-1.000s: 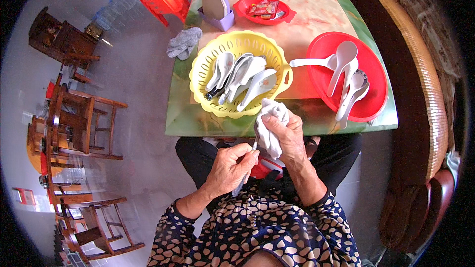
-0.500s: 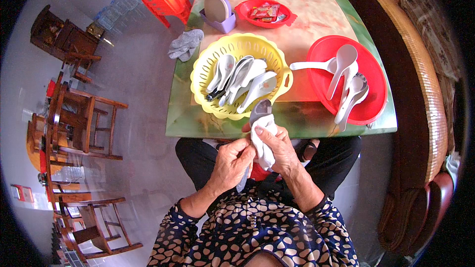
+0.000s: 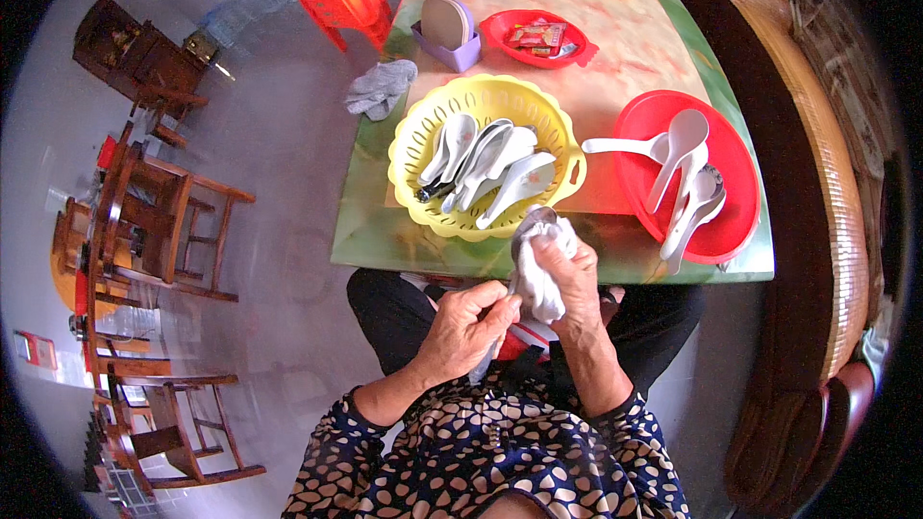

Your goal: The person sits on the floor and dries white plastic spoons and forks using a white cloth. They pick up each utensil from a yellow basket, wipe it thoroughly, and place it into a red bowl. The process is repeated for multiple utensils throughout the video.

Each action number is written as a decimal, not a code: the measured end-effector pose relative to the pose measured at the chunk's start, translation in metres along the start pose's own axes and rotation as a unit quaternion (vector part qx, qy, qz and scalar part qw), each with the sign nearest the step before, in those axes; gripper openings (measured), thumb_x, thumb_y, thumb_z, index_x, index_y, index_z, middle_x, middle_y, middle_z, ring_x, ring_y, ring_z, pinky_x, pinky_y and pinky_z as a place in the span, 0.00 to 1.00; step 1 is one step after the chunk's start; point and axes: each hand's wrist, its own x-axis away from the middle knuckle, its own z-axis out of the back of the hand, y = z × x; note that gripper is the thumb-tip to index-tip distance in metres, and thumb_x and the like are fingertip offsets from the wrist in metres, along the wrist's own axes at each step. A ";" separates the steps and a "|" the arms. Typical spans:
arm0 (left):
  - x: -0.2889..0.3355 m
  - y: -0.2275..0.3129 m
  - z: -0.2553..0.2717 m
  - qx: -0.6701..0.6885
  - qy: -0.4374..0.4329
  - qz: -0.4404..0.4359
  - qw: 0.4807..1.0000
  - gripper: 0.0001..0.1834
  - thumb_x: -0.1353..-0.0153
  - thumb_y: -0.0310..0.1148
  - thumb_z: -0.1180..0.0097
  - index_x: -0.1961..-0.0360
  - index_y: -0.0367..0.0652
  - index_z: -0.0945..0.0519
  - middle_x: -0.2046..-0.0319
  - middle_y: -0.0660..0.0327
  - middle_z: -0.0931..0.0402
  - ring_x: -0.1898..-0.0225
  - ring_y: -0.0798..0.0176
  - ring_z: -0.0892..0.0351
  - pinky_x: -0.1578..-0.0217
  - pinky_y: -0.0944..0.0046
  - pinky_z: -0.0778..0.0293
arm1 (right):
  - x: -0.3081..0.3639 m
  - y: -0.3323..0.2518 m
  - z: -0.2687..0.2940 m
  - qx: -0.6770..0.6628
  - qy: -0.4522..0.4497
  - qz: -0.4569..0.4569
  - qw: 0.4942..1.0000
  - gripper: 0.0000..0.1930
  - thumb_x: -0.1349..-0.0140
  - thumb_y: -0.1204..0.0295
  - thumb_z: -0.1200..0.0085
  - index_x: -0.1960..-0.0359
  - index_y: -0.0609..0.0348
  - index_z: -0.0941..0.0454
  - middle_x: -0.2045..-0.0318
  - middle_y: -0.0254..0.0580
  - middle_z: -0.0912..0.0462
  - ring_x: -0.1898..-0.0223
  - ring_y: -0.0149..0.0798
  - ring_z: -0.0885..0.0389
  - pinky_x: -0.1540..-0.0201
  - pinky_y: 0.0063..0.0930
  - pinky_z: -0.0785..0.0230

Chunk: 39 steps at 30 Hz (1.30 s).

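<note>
A grey, shiny spoon [image 3: 531, 222] is between my hands just off the table's near edge, its bowl pointing away from me. My left hand [image 3: 460, 334] pinches its handle. Bunched in my right hand [image 3: 575, 284] is a white cloth [image 3: 542, 290], pressed around the spoon's bowl and covering much of it. Ahead, a yellow slotted basket [image 3: 408, 160] holds several spoons [image 3: 520, 189], pale ones and some with dark handles. To the right, white spoons [image 3: 685, 139] lie on a red oval tray [image 3: 738, 168], some handles sticking out past its rim.
Farther along the table [image 3: 361, 235] stand a purple holder with round discs [image 3: 447, 50] and a red dish [image 3: 492, 34] of small packets. A grey cloth [image 3: 382, 89] hangs at the left edge. Wooden chairs [image 3: 197, 432] stand left, a long wooden seat [image 3: 817, 231] right.
My right hand has slid the cloth farther up over the spoon's bowl, which is now mostly covered. Both hands still hold on. The whole view has shifted slightly.
</note>
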 end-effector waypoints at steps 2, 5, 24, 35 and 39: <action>0.000 0.000 -0.004 -0.001 0.001 0.025 1.000 0.15 0.34 0.34 0.52 0.76 0.37 0.28 0.87 0.67 0.32 0.88 0.76 0.33 0.87 0.75 0.37 | -0.007 -0.001 0.004 -0.048 0.002 0.026 0.999 0.12 0.41 0.71 0.44 0.57 0.63 0.25 0.73 0.37 0.21 0.79 0.28 0.24 0.77 0.19 0.30; 0.000 -0.004 -0.005 0.005 0.001 0.023 1.000 0.15 0.34 0.34 0.52 0.76 0.37 0.28 0.87 0.67 0.32 0.88 0.76 0.33 0.87 0.74 0.37 | -0.010 -0.004 0.005 -0.049 0.023 0.012 0.998 0.12 0.42 0.73 0.43 0.58 0.63 0.25 0.72 0.36 0.20 0.78 0.27 0.23 0.77 0.19 0.29; -0.029 -0.023 -0.004 0.003 0.227 -0.109 0.968 0.09 0.39 0.28 0.47 0.66 0.34 0.17 0.61 0.63 0.30 0.59 0.71 0.30 0.56 0.71 0.33 | 0.020 0.005 0.000 0.132 -0.116 -0.065 0.982 0.10 0.44 0.73 0.40 0.62 0.62 0.22 0.71 0.31 0.19 0.72 0.23 0.24 0.69 0.18 0.30; -0.044 0.003 0.019 0.052 0.232 0.003 0.971 0.13 0.36 0.35 0.48 0.59 0.37 0.18 0.81 0.73 0.33 0.79 0.81 0.41 0.79 0.77 0.45 | 0.029 0.008 0.011 0.302 -0.211 -0.150 0.917 0.11 0.44 0.68 0.43 0.65 0.65 0.22 0.76 0.30 0.22 0.72 0.24 0.27 0.67 0.23 0.32; -0.072 0.005 0.069 -0.144 0.261 -0.104 0.949 0.11 0.37 0.31 0.47 0.61 0.34 0.19 0.82 0.69 0.29 0.79 0.78 0.36 0.80 0.74 0.40 | 0.026 -0.002 0.024 0.290 -0.161 -0.174 0.927 0.07 0.44 0.70 0.44 0.69 0.61 0.21 0.77 0.30 0.20 0.76 0.24 0.25 0.71 0.22 0.31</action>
